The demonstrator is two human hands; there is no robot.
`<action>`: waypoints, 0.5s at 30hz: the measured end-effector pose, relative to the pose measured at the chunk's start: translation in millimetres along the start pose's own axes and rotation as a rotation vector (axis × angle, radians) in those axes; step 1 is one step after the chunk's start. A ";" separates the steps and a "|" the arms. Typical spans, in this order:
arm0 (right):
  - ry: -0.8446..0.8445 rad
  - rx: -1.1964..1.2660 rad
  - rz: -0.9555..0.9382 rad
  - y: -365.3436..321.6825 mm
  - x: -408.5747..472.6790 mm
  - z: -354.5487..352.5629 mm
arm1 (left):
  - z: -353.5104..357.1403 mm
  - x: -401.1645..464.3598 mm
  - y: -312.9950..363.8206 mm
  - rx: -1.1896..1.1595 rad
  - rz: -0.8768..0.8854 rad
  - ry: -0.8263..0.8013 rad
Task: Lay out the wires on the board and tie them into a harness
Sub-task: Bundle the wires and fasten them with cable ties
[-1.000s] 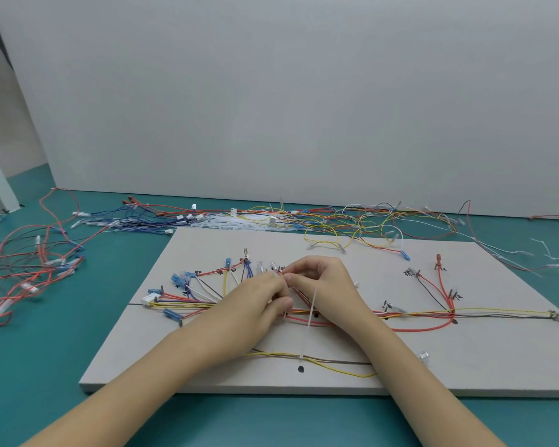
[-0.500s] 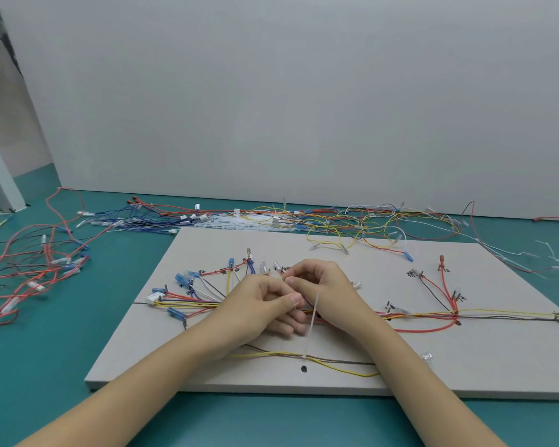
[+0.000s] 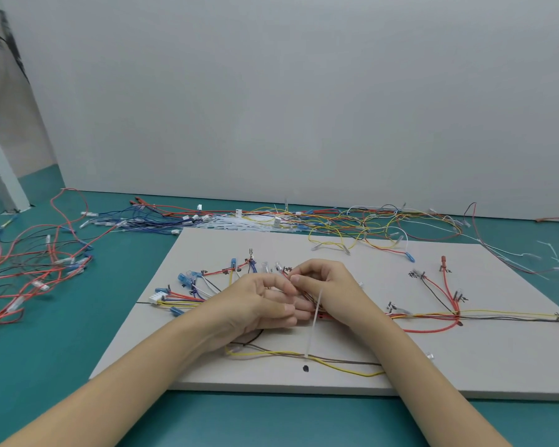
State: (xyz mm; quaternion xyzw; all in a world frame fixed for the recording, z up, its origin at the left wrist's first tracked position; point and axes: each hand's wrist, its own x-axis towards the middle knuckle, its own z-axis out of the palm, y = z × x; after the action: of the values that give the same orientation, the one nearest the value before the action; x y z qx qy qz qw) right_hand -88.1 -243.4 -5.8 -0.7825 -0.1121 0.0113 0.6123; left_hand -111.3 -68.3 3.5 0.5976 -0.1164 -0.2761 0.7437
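Forearms of mine reach in from the near edge of the desk (image 3: pixel 62 366) and over the near edge of the board (image 3: pixel 465 366), a pale slab lying flat on the teal top. Just inside that edge, a yellow wire (image 3: pixel 342 366) and a grey wire (image 3: pixel 336 358) run side by side, bound by a white cable tie (image 3: pixel 313 327) whose tail slants up toward my hands. A black dot (image 3: pixel 305 368) sits on the board beside that knot.

At the middle of the board my left hand (image 3: pixel 262 304) and right hand (image 3: pixel 333 291) meet, fingertips touching. Both hands are curled and pinching thin red and brown strands of the wire bundle (image 3: pixel 433 316), which stretches rightward to the board's right edge. Left of my hands, blue connectors (image 3: pixel 184 279) and a white plug (image 3: pixel 157 297) fan out toward the left edge. A red-tipped lead (image 3: pixel 443 260) stands near the far right corner.

Beyond the far edge, loose wires (image 3: pixel 336 221) lie in a tangle along the desk, and more red and black ones (image 3: pixel 29 262) sprawl toward the desk's left edge. A grey wall (image 3: pixel 271 91) closes the back.
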 end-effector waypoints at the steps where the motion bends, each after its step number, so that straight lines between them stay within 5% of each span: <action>1: -0.010 0.020 0.004 -0.8 -0.5 -0.6 | 0.6 0.5 -1.0 -0.015 0.008 0.024; 15: -0.096 0.093 0.088 -11.6 -8.3 -7.6 | 9.8 2.0 -1.5 0.016 0.045 0.170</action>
State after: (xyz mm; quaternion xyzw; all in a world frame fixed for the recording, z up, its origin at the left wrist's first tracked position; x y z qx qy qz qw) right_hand -96.9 -249.6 6.2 -0.7559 -0.1063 0.0807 0.6409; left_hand -114.9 -77.8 4.3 0.6221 -0.0684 -0.2067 0.7521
